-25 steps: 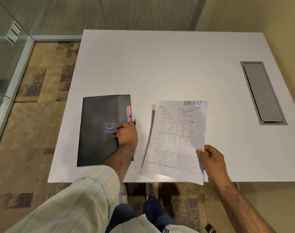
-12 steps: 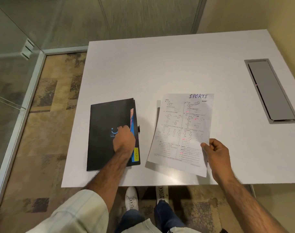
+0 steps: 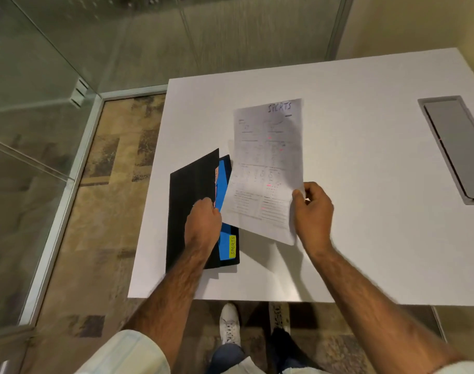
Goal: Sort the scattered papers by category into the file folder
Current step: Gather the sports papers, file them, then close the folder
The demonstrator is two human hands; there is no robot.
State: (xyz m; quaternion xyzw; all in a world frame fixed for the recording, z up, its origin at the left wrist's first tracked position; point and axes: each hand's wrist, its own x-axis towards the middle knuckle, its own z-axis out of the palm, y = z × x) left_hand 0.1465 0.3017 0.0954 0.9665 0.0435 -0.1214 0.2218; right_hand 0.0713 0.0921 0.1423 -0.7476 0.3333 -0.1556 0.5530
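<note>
A black file folder (image 3: 188, 190) lies on the left part of the white table (image 3: 365, 238). My left hand (image 3: 203, 225) grips the folder's front cover and holds it partly lifted. Under the cover a blue divider (image 3: 224, 184) shows, with a yellow tab reading SPORTS (image 3: 232, 246) near its lower end. My right hand (image 3: 312, 211) pinches the lower right corner of a printed sheet (image 3: 268, 168) headed SPORTS in blue ink. The sheet hangs tilted above the table, its left edge over the folder's open side.
A grey metal cable hatch (image 3: 457, 147) is set into the table at the far right. Glass walls and patterned carpet lie to the left. My white shoes (image 3: 230, 325) stand under the table's near edge.
My left hand has raised the folder's cover further, exposing the blue divider and SPORTS tab. My right hand has lifted the sheet and carried it left, over the folder's edge.
</note>
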